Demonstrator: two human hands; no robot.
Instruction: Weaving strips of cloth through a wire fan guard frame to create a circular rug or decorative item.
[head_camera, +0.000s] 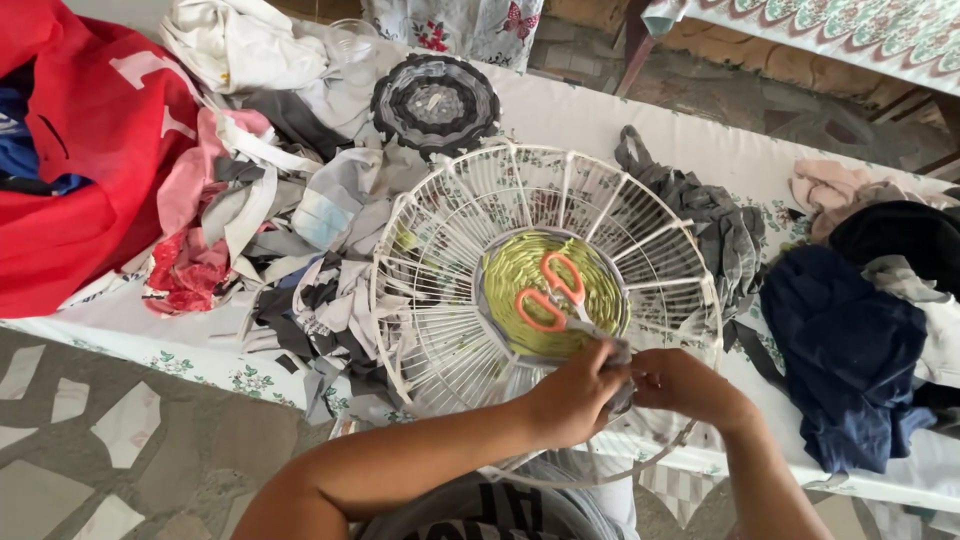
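A white wire fan guard (440, 215) lies on the table in front of me, with a round yellow-green woven patch (515, 270) at its centre. Orange-handled scissors (548, 292) rest on that patch. My left hand (570, 395) and my right hand (685, 385) meet at the guard's near rim, both pinching a grey strip of cloth (615, 352) that runs into the weave. The strip's end is hidden between my fingers.
Heaps of cloth strips (260, 220) and a red garment (90, 150) lie to the left. A finished round grey woven mat (435, 105) sits behind. Dark blue cloth (845, 350) and grey cloth (720, 225) lie at the right. The table edge (130, 345) borders a stone floor.
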